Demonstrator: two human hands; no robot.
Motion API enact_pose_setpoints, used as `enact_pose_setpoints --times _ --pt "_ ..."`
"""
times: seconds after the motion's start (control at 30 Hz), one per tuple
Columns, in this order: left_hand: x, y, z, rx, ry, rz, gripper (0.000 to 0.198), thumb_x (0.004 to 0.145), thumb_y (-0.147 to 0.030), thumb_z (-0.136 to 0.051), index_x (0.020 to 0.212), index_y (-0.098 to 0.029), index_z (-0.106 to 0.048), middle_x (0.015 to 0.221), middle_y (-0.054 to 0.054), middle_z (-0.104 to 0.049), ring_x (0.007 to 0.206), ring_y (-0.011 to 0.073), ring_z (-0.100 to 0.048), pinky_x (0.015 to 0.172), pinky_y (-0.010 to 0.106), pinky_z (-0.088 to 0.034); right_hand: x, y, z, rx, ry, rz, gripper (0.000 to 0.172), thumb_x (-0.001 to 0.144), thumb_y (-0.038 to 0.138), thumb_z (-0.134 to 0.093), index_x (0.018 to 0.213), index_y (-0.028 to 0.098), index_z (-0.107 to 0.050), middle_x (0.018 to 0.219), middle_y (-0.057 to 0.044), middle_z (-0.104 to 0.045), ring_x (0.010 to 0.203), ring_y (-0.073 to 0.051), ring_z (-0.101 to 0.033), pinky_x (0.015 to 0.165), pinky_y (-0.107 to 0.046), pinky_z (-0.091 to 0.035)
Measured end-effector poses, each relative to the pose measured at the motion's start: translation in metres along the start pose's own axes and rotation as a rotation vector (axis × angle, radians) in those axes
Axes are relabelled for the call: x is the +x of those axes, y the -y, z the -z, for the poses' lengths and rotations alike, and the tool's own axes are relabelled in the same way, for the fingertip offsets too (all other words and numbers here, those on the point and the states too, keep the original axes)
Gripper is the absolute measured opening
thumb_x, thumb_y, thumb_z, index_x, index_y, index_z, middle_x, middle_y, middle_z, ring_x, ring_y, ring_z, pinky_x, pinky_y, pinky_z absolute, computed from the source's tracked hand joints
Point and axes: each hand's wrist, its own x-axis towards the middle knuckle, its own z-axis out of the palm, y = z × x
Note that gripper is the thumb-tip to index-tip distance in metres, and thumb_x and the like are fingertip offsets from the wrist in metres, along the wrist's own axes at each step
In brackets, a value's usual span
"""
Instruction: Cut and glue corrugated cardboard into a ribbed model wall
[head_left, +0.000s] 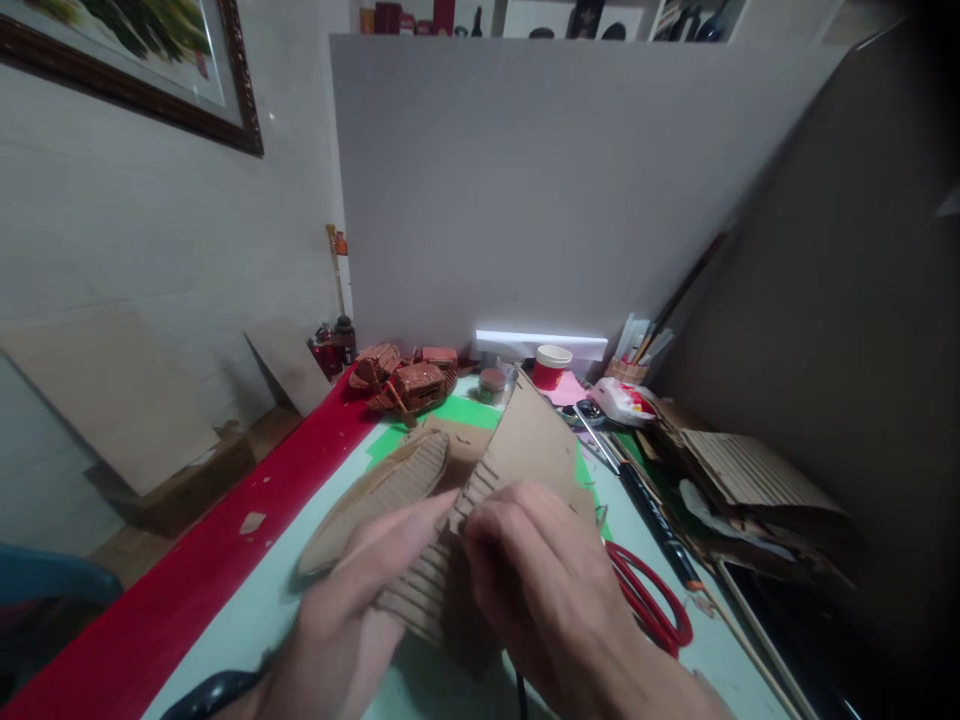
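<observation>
Left fingers (420,530) pinching notched cardboard (529,440), right fingers (499,525) curled, gripping its edge.

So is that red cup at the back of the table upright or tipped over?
Upright: the red cup has its white rim on top, its red body below.

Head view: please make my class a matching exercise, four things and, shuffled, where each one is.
1. Ridge-edged upright cardboard
2. Boat-shaped cardboard
3. Red cup
4. Framed picture

A. On the wall
B. Just beyond the left hand
C. Between the fingers of both hands
D. In front of the gray panel

Pairs: 1-C, 2-B, 3-D, 4-A
</observation>
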Motion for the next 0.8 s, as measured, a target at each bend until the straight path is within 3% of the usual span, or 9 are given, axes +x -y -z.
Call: enact_pose_setpoints --times 0.07,0.17,0.27,0.4,0.5,0.6,0.8 --pt "0.005 -0.003 0.005 0.104 -0.075 0.011 0.024 0.073 -0.044 -0.081 0.088 -0.026 -0.084 0.096 0.004 -0.081 0.111 0.0297 -0.067 0.094 0.034 -0.053 0.0 -0.001 0.0 -0.028 0.066 0.075 0.022 0.095 0.006 -0.045 0.083 0.014 -0.061 0.072 -0.004 -0.058 0.065 -0.015 -0.048 0.058 -0.027 -0.04" --pt "0.014 -0.001 0.014 0.286 -0.125 -0.035 0.018 0.074 -0.039 -0.081 0.087 -0.027 -0.082 0.092 0.001 -0.079 0.105 0.0243 -0.067 0.088 0.028 -0.053 0.001 0.0 0.0 -0.057 0.096 0.145 0.026 0.097 0.006 -0.042 0.083 0.012 -0.064 0.07 -0.004 -0.056 0.063 -0.016 -0.046 0.056 -0.029 -0.038" --pt "0.019 0.002 0.016 0.387 -0.099 -0.076 0.014 0.076 -0.033 -0.078 0.074 -0.02 -0.078 0.079 0.002 -0.073 0.088 0.0203 -0.064 0.08 0.026 -0.05 0.001 0.004 0.001 -0.098 0.127 0.193 0.027 0.096 0.006 -0.041 0.087 0.011 -0.066 0.073 -0.007 -0.061 0.066 -0.019 -0.049 0.059 -0.032 -0.041" --pt "0.018 0.003 0.013 0.443 -0.028 -0.137 0.024 0.08 -0.03 -0.071 0.063 -0.016 -0.066 0.062 -0.002 -0.057 0.066 0.0147 -0.051 0.062 0.024 -0.043 0.0 0.016 0.002 -0.232 0.214 0.253 0.031 0.096 0.007 -0.037 0.102 0.008 -0.068 0.082 -0.011 -0.067 0.073 -0.022 -0.057 0.071 -0.037 -0.047" --pt "0.019 0.001 0.013 0.424 -0.059 -0.19 0.025 0.084 -0.028 -0.068 0.063 -0.016 -0.061 0.062 -0.004 -0.048 0.064 0.0123 -0.044 0.059 0.023 -0.038 -0.002 0.027 -0.009 -0.252 0.08 0.334 0.029 0.094 0.005 -0.041 0.087 0.011 -0.069 0.066 -0.006 -0.063 0.06 -0.019 -0.052 0.061 -0.036 -0.043" --pt "0.023 -0.003 0.014 0.374 -0.055 -0.224 0.026 0.089 -0.028 -0.063 0.065 -0.018 -0.061 0.066 -0.004 -0.049 0.065 0.0124 -0.045 0.058 0.023 -0.039 -0.003 0.035 -0.024 -0.199 -0.091 0.378 0.033 0.09 0.001 -0.043 0.067 0.017 -0.06 0.052 0.0 -0.052 0.047 -0.015 -0.04 0.049 -0.034 -0.032" --pt "0.025 -0.008 0.017 0.305 -0.051 -0.254 0.022 0.09 -0.027 -0.064 0.071 -0.02 -0.071 0.066 -0.004 -0.058 0.065 0.0112 -0.052 0.06 0.02 -0.045 -0.01 0.035 -0.033 -0.053 -0.092 0.37 0.032 0.092 0.008 -0.053 0.063 0.021 -0.051 0.051 0.004 -0.047 0.048 -0.011 -0.042 0.047 -0.028 -0.031"
